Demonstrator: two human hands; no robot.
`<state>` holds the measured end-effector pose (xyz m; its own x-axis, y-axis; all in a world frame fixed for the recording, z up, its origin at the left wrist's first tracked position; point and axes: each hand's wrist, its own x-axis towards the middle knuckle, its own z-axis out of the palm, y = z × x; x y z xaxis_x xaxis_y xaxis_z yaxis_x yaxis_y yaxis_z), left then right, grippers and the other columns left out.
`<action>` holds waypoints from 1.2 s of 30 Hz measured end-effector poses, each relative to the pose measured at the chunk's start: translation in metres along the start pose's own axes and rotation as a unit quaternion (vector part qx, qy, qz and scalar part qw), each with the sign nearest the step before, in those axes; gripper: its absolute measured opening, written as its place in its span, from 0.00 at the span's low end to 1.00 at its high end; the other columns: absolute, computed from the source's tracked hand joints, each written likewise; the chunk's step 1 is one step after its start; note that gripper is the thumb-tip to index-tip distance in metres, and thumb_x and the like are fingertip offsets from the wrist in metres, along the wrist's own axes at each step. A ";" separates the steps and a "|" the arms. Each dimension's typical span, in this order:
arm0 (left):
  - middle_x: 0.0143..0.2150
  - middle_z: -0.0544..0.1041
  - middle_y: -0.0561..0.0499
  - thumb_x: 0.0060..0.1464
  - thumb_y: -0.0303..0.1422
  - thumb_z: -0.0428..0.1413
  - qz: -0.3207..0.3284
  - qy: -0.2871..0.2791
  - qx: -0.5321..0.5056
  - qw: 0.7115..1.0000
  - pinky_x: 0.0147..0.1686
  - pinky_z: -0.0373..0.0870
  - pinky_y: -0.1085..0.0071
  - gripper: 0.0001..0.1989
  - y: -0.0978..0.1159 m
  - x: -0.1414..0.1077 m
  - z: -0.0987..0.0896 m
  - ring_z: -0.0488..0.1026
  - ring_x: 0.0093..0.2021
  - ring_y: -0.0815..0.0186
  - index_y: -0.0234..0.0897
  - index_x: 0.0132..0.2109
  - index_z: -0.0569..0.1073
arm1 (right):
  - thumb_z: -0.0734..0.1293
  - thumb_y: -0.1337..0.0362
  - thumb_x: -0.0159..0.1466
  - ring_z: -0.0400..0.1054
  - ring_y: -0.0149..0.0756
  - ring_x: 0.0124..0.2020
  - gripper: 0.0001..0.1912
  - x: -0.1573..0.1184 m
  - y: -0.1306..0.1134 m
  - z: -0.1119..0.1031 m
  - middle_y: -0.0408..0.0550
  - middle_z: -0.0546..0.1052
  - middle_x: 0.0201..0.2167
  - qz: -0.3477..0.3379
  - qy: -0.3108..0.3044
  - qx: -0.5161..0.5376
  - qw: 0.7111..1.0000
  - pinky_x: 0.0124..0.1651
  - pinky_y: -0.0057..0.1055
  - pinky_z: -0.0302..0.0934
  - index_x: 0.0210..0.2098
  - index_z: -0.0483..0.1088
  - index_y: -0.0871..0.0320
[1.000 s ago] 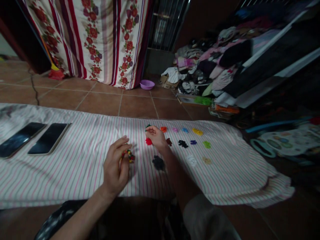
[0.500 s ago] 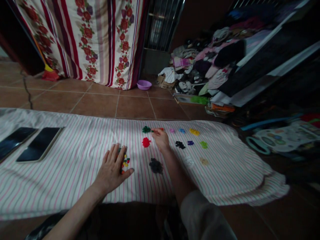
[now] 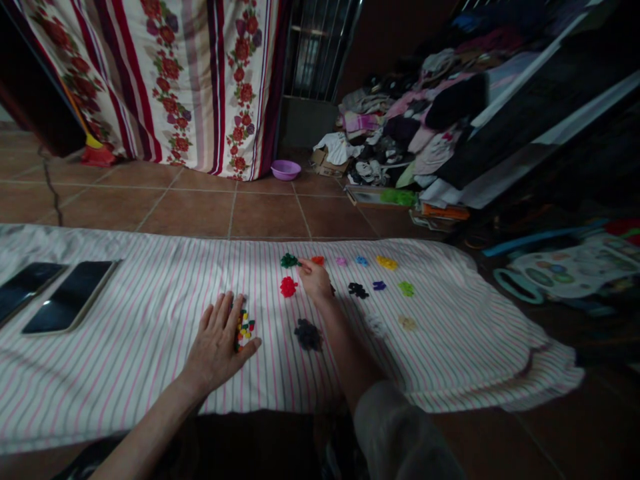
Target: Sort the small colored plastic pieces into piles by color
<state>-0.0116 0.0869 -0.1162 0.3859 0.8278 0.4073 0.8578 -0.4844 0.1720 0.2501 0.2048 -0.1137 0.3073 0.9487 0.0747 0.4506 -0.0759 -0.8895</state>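
Observation:
My left hand (image 3: 213, 343) lies flat on the striped cloth, fingers stretched and thumb apart. It partly covers a group of mixed small coloured pieces (image 3: 245, 328), which shows beside its index finger. My right hand (image 3: 316, 280) reaches to the far side, thumb and index finger pinched together at the edge of a dark green pile (image 3: 289, 260). Anything between those fingertips is too small to make out. Close to that hand are a red pile (image 3: 289, 287) and an orange pile (image 3: 318, 260), the latter partly hidden. A dark grey pile (image 3: 308, 335) sits nearer to me.
Pink (image 3: 341, 261), blue (image 3: 361, 261), yellow (image 3: 387, 263), black (image 3: 358, 290), purple (image 3: 379, 285), lime (image 3: 406, 289), clear (image 3: 376, 325) and beige (image 3: 407, 323) piles sit rightward. Two phones (image 3: 70, 297) lie left on the striped cloth (image 3: 150, 360). Beyond stand a purple basin (image 3: 285, 170) and heaped clothes.
My right hand has shifted slightly toward the dark green pile, its fingertips now at the pile's edge. My left hand stays flat over the mixed pieces. The view has moved a little.

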 end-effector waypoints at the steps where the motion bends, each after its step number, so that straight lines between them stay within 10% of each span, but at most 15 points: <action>1: 0.68 0.58 0.33 0.57 0.54 0.47 0.000 0.001 0.000 1.000 0.61 0.58 0.47 0.43 0.000 0.000 0.000 0.54 0.68 0.48 0.36 0.70 0.42 | 0.65 0.69 0.56 0.75 0.40 0.46 0.18 0.000 0.000 0.000 0.48 0.80 0.43 -0.001 0.000 -0.003 1.000 0.53 0.37 0.66 0.44 0.76 0.54; 36: 0.68 0.57 0.33 0.59 0.49 0.48 -0.015 -0.012 -0.051 0.999 0.62 0.57 0.47 0.41 -0.001 0.001 -0.004 0.52 0.69 0.49 0.35 0.70 0.40 | 0.57 0.73 0.56 0.73 0.35 0.49 0.23 0.003 0.005 0.009 0.52 0.77 0.50 0.030 0.005 0.094 0.995 0.48 0.33 0.68 0.48 0.71 0.58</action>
<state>-0.0136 0.0870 -0.1119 0.3696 0.8483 0.3791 0.8303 -0.4847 0.2751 0.2455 0.2100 -0.1218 0.3376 0.9410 0.0234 0.2671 -0.0719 -0.9610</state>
